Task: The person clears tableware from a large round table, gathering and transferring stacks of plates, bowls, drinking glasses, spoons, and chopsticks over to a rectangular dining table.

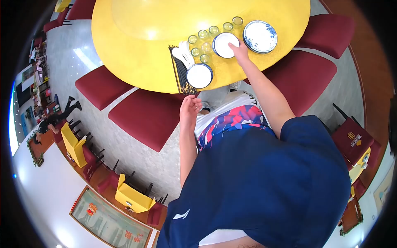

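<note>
My right hand (240, 52) grips the near right edge of a round white dish with a blue rim (224, 44), thumb on top and fingers hidden at the side. Whether the dish is one or a stack, I cannot tell. Just right of it stands a stack of blue-patterned white plates (259, 37). Close to the table's front edge, my left hand (190, 106) hangs empty, its fingers loosely bent and apart. Beyond that hand lie black chopsticks (180, 72), white spoons (183, 53) and another blue-rimmed white dish (199, 76).
Several clear glasses (202, 34) stand among the dishes on the yellow round table (136, 53). Dark red chairs (144, 115) surround its near side. To the left and below are yellow-covered tables (134, 197), and a person in dark clothes (56, 118) is far left.
</note>
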`<action>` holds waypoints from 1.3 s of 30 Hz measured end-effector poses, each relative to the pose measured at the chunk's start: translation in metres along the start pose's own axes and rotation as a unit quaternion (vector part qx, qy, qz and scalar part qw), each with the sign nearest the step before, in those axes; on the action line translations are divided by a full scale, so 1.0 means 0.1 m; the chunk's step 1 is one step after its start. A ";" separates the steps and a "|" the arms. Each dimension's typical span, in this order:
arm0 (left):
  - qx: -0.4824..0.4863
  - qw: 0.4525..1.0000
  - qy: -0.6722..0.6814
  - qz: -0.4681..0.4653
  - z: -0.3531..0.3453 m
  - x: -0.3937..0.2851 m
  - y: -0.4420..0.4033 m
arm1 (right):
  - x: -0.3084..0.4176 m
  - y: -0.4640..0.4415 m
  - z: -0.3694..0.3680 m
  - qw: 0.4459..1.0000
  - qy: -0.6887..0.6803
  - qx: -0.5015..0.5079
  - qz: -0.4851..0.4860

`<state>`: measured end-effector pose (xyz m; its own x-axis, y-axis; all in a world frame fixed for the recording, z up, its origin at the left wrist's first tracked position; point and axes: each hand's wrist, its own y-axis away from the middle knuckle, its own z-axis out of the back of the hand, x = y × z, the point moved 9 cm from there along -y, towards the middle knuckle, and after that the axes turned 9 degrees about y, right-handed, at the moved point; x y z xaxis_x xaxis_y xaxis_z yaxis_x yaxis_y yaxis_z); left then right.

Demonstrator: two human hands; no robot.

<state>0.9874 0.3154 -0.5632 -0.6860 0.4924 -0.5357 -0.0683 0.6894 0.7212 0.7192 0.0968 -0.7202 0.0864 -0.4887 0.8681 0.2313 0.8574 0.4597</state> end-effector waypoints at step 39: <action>0.059 0.981 0.021 -0.184 -1.11 -0.58 0.15 | 1.72 2.10 -0.33 0.937 -0.142 0.314 0.047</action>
<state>0.9456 0.2385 -0.4730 -0.6603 0.1769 -0.7299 -0.2355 0.8741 0.4249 0.8150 0.1876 -0.4800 -0.2034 -0.4201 0.8844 -0.3892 0.8635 0.3206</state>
